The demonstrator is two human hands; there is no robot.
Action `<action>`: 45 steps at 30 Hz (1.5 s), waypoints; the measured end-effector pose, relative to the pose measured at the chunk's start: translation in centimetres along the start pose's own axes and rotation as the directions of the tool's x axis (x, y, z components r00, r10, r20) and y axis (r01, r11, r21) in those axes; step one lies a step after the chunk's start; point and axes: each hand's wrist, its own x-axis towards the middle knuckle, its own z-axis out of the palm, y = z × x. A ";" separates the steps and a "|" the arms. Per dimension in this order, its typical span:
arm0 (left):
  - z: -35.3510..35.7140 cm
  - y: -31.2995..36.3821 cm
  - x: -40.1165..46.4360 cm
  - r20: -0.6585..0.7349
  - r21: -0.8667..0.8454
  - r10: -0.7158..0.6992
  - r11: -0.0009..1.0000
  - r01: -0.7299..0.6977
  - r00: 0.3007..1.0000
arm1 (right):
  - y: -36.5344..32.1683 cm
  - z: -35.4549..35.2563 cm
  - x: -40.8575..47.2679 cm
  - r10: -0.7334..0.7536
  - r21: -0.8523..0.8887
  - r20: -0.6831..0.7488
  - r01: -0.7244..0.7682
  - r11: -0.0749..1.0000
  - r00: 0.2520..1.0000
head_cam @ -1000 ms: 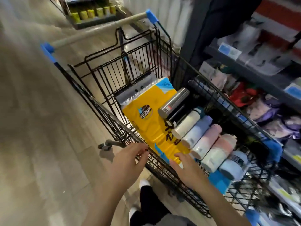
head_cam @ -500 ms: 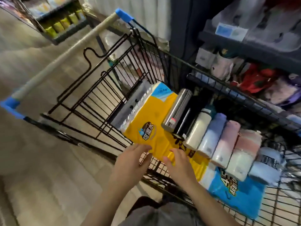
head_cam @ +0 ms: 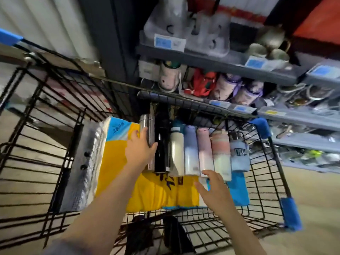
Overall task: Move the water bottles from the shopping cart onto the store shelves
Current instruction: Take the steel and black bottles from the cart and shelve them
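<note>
Several water bottles lie side by side in the black wire shopping cart (head_cam: 257, 181), on top of a yellow package (head_cam: 117, 162). From left they are a silver bottle (head_cam: 148, 120), a black bottle (head_cam: 161, 144), a white bottle (head_cam: 176, 153), a lavender bottle (head_cam: 190, 150), a pink bottle (head_cam: 204, 148), a peach bottle (head_cam: 220, 151) and a pale blue bottle (head_cam: 238, 155). My left hand (head_cam: 140, 150) wraps over the silver bottle, thumb on its right side. My right hand (head_cam: 211, 188) hovers with spread fingers at the near end of the pink bottle, holding nothing.
Grey store shelves (head_cam: 220, 61) stand just beyond the cart, stocked with cups, bottles and blue price tags. A lower shelf (head_cam: 294, 118) runs along the cart's right side. The cart's handle with a blue end (head_cam: 9, 38) is at upper left. Wood-look floor lies to the left.
The view swung right, toward the shelves. Both hands left the cart's near rim and reached in; my left hand closed over the silver bottle and my right hand moved toward the pink bottle.
</note>
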 end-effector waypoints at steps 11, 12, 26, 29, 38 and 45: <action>2.1 0.3 0.6 0.024 -0.005 -0.098 0.995 0.098 0.995 | 1.1 1.4 -1.3 0.146 0.095 0.036 -0.149 0.984 0.989; 1.9 0.4 0.6 0.028 -0.039 -0.107 0.993 0.108 0.994 | 0.9 1.4 -1.1 0.140 0.102 0.033 -0.143 0.984 0.990; -5.8 -8.3 -8.0 -0.174 -0.088 -0.148 0.987 0.134 0.973 | -9.2 7.4 11.3 -0.077 -0.178 -0.014 0.073 0.981 0.997; -5.7 -8.4 -8.0 -0.160 -0.074 -0.137 0.989 0.126 0.978 | -10.0 9.1 13.5 -0.057 -0.228 0.031 0.063 0.972 0.998; -4.5 -8.2 -9.0 -0.179 -0.120 -0.086 0.991 0.065 0.980 | -11.3 11.1 13.5 0.072 -0.203 0.035 -0.064 0.977 0.997; -4.4 -8.6 -8.8 -0.195 -0.085 -0.072 0.995 0.056 0.978 | -11.7 11.7 9.3 0.072 -0.011 0.163 -0.071 0.997 0.984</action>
